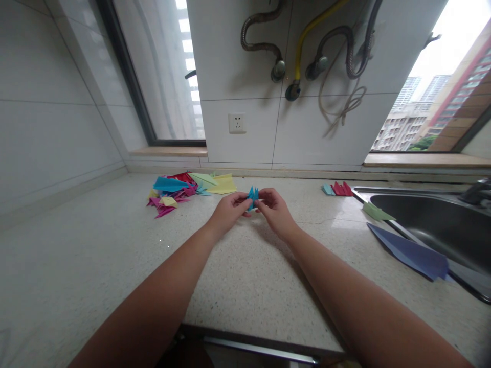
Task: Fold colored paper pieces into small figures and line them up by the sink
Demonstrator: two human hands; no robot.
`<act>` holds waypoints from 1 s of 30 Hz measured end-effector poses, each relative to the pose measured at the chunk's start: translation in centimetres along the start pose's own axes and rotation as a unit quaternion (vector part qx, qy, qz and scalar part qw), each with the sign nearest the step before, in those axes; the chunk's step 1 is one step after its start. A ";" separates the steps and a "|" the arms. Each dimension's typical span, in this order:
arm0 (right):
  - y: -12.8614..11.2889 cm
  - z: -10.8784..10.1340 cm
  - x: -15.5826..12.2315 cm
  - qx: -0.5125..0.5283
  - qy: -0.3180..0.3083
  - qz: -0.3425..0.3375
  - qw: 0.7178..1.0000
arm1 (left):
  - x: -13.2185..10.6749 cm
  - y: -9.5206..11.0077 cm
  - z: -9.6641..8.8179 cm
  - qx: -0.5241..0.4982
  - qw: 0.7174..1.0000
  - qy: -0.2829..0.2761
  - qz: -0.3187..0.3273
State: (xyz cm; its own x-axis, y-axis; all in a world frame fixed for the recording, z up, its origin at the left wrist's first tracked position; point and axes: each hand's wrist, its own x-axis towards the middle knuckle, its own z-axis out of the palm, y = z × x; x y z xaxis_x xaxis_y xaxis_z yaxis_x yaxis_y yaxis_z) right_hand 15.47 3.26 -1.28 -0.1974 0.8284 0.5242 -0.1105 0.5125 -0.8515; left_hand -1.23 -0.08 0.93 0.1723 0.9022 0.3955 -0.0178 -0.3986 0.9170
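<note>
Between my two hands, just above the speckled countertop (245, 286), is a small blue folded paper piece (252, 196) with pointed tips standing up. My left hand (231, 206) pinches its left side between thumb and fingers. On the other side, my right hand (273, 205) has its thumb and fingers closed on the right edge. Part of the paper is hidden behind the fingertips. To the left of my hands lies a pile of folded paper pieces (172, 185) in blue, red, magenta and yellow.
At the right stand small red folded papers (341, 188) and a light blue one (328, 189). A green folded paper (378, 211) and a long purple-blue folded paper (410, 250) lie by the steel sink (441, 207). A wall socket (237, 123) and hoses (261, 47) are on the tiled wall.
</note>
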 end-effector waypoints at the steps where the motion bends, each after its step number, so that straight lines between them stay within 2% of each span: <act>1: -0.1 0.0 0.0 0.006 0.000 -0.001 1.000 | 0.0 0.0 0.0 -0.022 1.000 0.001 -0.010; 6: -0.4 0.0 0.0 0.017 -0.008 -0.002 1.000 | 0.1 0.0 0.0 -0.068 0.997 0.015 -0.042; 13: -0.8 0.2 -0.2 0.087 0.002 0.046 0.995 | -0.3 0.1 0.0 -0.102 0.992 -0.044 -0.052; 18: -0.9 0.1 -0.3 0.140 -0.008 0.067 0.988 | -0.2 -0.1 -0.1 -0.098 0.994 -0.030 -0.039; 23: -1.2 0.3 -0.4 0.147 -0.017 0.071 0.986 | -0.1 -0.3 -0.2 -0.091 0.995 -0.018 -0.032; 30: -1.6 0.4 -0.5 0.173 0.007 0.084 0.981 | -0.3 0.1 -0.2 -0.100 0.994 -0.014 -0.041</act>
State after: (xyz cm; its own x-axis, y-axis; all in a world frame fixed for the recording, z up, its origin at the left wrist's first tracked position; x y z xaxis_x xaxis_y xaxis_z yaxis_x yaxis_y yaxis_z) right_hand 15.34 1.99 -0.18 -0.2273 0.8991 0.3741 -0.4015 0.2634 -0.8771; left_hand -1.51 -0.30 0.90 0.2077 0.9241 0.3208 -0.1984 -0.2814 0.9389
